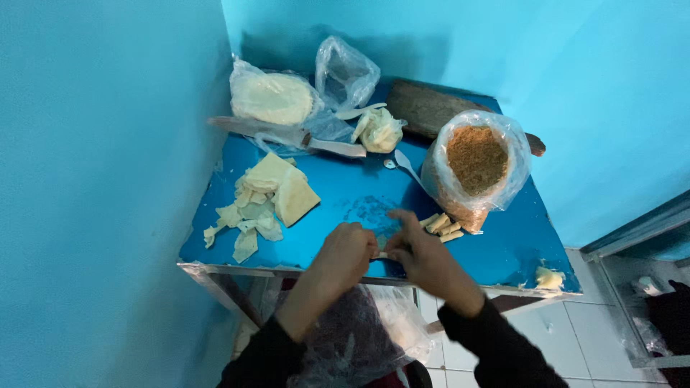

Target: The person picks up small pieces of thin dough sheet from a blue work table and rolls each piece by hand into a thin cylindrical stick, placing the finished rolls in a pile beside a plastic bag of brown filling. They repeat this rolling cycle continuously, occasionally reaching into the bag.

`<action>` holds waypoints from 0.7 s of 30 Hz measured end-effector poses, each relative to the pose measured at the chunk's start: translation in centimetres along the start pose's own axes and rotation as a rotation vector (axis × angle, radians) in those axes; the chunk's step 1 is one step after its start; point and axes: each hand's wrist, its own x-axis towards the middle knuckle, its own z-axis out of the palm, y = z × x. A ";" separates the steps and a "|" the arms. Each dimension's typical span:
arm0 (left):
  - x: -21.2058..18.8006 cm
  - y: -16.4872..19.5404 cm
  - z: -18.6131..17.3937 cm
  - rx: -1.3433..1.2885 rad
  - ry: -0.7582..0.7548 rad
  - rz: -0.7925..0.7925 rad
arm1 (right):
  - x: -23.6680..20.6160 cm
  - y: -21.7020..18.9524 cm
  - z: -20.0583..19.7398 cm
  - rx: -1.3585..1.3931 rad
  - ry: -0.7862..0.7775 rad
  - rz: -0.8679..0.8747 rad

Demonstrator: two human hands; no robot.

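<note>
Your hands meet at the near edge of the blue desk (345, 194), both forearms in dark sleeves reaching up from below and angling inward. Your left hand (346, 253) is curled, knuckles up, fingers folded down around one end of a small pale roll (379, 255) that barely shows between the two hands. Your right hand (424, 257) is also mostly closed, fingers bent and thumb pressed toward the same piece, with the index finger stretched forward over the desk. How tightly each hand grips the roll you cannot tell, since most of it is hidden.

Just beyond your right hand lie a few finished pale rolls (442, 226) side by side, touching the foot of an open plastic bag of brown crumbs (476, 162). To the left of your left hand sits a stack of pale wrapper sheets (277, 190) with torn scraps near it
</note>
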 end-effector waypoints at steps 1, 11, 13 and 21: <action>0.6 0.0 -0.4 -0.010 -0.073 -0.073 | 0.5 -0.2 -0.5 0.034 -0.040 0.013; -2.1 1.6 0.1 0.208 0.186 0.159 | -1.4 1.3 1.7 -0.317 0.238 -0.412; -2.4 1.5 0.4 0.255 0.196 0.211 | -1.6 1.4 2.1 -0.411 0.283 -0.480; -1.5 1.5 0.3 0.321 0.073 0.147 | -0.5 0.6 -0.1 -0.053 0.015 -0.158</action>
